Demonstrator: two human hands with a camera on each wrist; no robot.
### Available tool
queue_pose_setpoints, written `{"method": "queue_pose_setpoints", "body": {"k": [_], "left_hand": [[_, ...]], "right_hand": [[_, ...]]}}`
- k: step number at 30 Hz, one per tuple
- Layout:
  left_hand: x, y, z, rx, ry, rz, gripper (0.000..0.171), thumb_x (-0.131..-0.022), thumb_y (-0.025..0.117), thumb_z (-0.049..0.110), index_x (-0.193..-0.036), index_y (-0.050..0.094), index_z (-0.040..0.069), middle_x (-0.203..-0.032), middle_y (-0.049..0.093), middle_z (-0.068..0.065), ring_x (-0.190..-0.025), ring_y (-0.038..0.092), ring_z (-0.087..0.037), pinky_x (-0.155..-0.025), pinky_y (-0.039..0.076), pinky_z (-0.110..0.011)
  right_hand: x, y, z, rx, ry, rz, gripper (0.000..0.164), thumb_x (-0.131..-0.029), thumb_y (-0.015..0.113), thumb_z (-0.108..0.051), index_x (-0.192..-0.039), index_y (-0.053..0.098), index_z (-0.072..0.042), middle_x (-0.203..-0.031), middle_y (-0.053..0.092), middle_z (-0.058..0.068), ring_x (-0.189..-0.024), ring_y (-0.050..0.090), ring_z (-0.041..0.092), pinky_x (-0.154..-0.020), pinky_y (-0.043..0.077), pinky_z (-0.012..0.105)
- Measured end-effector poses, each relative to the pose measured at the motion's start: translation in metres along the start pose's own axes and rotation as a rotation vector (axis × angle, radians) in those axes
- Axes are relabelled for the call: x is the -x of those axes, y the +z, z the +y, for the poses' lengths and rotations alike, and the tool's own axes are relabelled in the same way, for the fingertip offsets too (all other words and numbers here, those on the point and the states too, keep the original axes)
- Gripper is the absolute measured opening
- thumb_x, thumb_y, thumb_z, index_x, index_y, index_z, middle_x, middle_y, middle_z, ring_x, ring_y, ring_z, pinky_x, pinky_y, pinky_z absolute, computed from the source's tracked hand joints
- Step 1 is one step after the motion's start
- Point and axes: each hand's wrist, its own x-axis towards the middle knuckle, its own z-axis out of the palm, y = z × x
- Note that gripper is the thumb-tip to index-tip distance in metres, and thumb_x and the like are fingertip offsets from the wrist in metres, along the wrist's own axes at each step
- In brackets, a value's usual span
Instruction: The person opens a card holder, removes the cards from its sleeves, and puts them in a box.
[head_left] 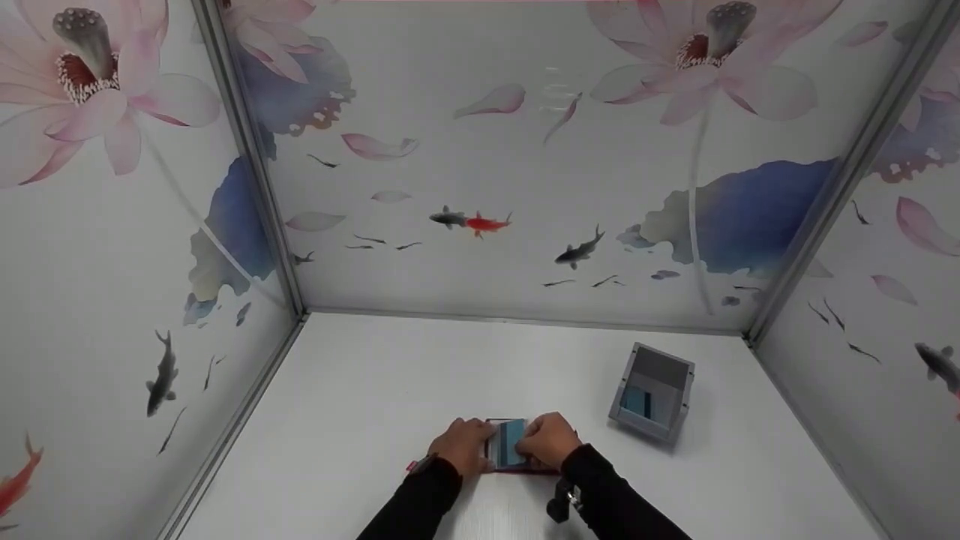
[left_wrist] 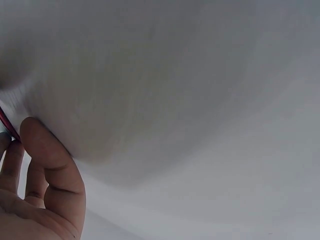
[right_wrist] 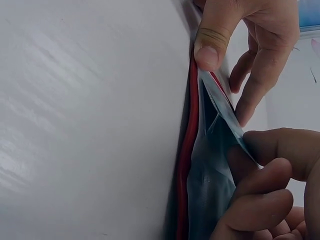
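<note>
A thin card holder (right_wrist: 186, 150) with red edging and clear plastic pockets lies open on the white table in front of the person. My left hand (head_left: 461, 446) grips its left side, thumb at the near edge; in the left wrist view that thumb (left_wrist: 52, 160) is bent beside the red edge. My right hand (head_left: 551, 440) pinches a blue card (head_left: 511, 441) with a dark stripe, which lies over the clear pocket. In the right wrist view the card (right_wrist: 225, 107) tilts up between thumb and finger; how far it sits inside the pocket cannot be told.
A grey open box (head_left: 686, 401) stands on the table to the right, with a blue striped card (head_left: 637, 402) inside. White panels printed with lotus flowers and fish enclose the table (head_left: 390, 375) at the back and both sides.
</note>
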Motion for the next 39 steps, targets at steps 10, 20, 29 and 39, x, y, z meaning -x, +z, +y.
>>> {"method": "queue_pose_setpoints", "body": {"k": [10,20,29,39], "left_hand": [[0.005,-0.009,0.005,0.023,0.022,-0.018,0.059,-0.092,0.097,0.027,-0.147,0.078,0.019,-0.146,0.077,-0.002,-0.128,0.069,-0.027,-0.102,0.064,-0.044],[0.003,-0.006,0.002,0.020,0.038,0.004,0.056,-0.092,0.097,0.027,-0.144,0.080,0.018,-0.147,0.077,-0.002,-0.131,0.069,-0.029,-0.102,0.065,-0.044],[0.000,-0.001,0.001,-0.005,0.037,0.005,0.051,-0.092,0.097,0.027,-0.140,0.082,0.019,-0.146,0.077,-0.003,-0.131,0.069,-0.029,-0.101,0.065,-0.045],[0.009,-0.012,0.006,-0.017,0.052,0.010,0.051,-0.091,0.098,0.026,-0.139,0.082,0.018,-0.143,0.078,-0.003,-0.128,0.069,-0.030,-0.098,0.066,-0.046]], "right_hand": [[0.001,-0.008,0.004,-0.004,-0.040,-0.004,0.018,-0.091,0.085,-0.005,-0.078,0.073,-0.010,-0.064,0.067,-0.003,-0.056,0.064,0.011,-0.057,0.052,0.026],[0.012,-0.021,-0.009,0.044,-0.079,0.071,0.008,-0.093,0.082,-0.002,-0.092,0.076,0.002,-0.074,0.074,0.008,-0.061,0.064,0.014,-0.062,0.052,0.027],[0.017,-0.031,-0.016,0.034,-0.073,0.078,0.005,-0.093,0.077,-0.001,-0.092,0.074,0.003,-0.076,0.075,0.014,-0.058,0.063,0.014,-0.058,0.051,0.029],[0.017,-0.050,-0.019,0.068,-0.017,0.104,0.003,-0.094,0.073,-0.001,-0.092,0.073,-0.002,-0.072,0.064,0.002,-0.056,0.054,0.012,-0.054,0.046,0.028]]}}
